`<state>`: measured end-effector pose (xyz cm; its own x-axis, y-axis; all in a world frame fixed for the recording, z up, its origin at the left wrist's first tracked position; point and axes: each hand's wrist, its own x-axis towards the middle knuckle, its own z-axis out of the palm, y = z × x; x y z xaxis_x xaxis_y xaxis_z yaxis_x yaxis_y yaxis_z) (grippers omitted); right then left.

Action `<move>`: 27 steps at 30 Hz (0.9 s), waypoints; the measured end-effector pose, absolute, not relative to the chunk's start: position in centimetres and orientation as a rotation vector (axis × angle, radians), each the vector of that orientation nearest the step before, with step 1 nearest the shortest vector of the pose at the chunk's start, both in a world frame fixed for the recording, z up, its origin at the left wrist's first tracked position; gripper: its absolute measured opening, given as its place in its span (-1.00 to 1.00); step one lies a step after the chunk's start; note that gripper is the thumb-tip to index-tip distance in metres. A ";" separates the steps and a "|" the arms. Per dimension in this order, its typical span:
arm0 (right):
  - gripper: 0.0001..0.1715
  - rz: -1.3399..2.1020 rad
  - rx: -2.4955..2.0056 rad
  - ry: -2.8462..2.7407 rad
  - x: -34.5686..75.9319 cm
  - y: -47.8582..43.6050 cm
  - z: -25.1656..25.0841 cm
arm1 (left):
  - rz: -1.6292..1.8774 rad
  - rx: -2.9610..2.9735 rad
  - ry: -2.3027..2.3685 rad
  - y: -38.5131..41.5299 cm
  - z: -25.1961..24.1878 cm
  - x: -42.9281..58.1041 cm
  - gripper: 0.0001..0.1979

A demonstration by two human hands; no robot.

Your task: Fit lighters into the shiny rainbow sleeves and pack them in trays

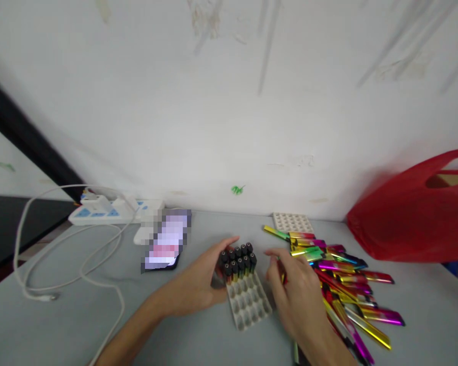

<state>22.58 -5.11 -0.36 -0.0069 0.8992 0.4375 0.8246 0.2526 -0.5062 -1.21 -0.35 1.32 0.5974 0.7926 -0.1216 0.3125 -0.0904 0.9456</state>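
A white grid tray (250,305) lies on the grey table, its far rows filled with upright black-capped lighters (238,259). My left hand (200,279) cups the tray's left side, thumb and fingers against the standing lighters. My right hand (295,292) hovers just right of the tray, fingers curled and slightly apart, over the edge of a heap of shiny coloured lighters (343,284). Whether the right hand holds a lighter is hidden.
A second white grid tray (292,222) lies by the wall. A red plastic bag (416,213) sits at the right. A phone (166,241), a white power strip (107,211) and a looping white cable (61,264) occupy the left of the table.
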 end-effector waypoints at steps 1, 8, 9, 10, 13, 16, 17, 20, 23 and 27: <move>-0.75 0.060 -1.587 -1.797 23.0 -4.8 -0.3 | 0.508 1.652 0.923 -0.4 1.3 -1.2 -0.04; -0.84 -0.370 -1.921 -1.888 24.3 -3.9 0.3 | 0.540 1.549 1.002 -0.2 0.3 -0.7 0.14; -0.84 -0.402 -1.966 -1.907 24.2 -3.9 0.3 | 0.555 1.541 1.011 -0.1 0.1 -0.6 0.11; -0.83 -0.435 -2.009 -1.921 24.0 -4.0 0.2 | 0.566 1.534 1.015 -0.1 -0.1 -0.6 0.08; -0.78 -0.528 -2.125 -1.940 23.6 -4.2 0.1 | 0.580 1.506 0.989 0.1 -0.5 -0.6 0.03; -0.74 -0.580 -2.189 -1.953 23.4 -4.3 0.2 | 0.591 1.480 0.946 0.2 -0.7 -0.7 0.00; -0.74 -0.583 -2.197 -1.960 23.3 -4.4 0.3 | 0.598 1.480 0.944 0.2 -0.7 -0.6 -0.02; -0.74 -0.584 -2.216 -1.971 23.2 -4.3 0.3 | 0.629 1.487 0.941 0.2 -0.8 -0.5 -0.01; -0.78 -0.581 -2.207 -1.964 23.2 -4.1 -0.3 | 0.658 1.479 0.898 0.2 -1.0 -0.4 0.05; -0.85 -0.543 -2.079 -2.001 23.2 -4.0 -1.2 | 0.661 1.480 0.858 0.3 -1.3 -0.5 0.06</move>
<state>23.17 -4.01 -1.24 0.0131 0.9173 0.3981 0.9926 -0.0599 0.1054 -0.48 0.33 -1.35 0.5604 0.8239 -0.0851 0.1276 0.0156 0.9917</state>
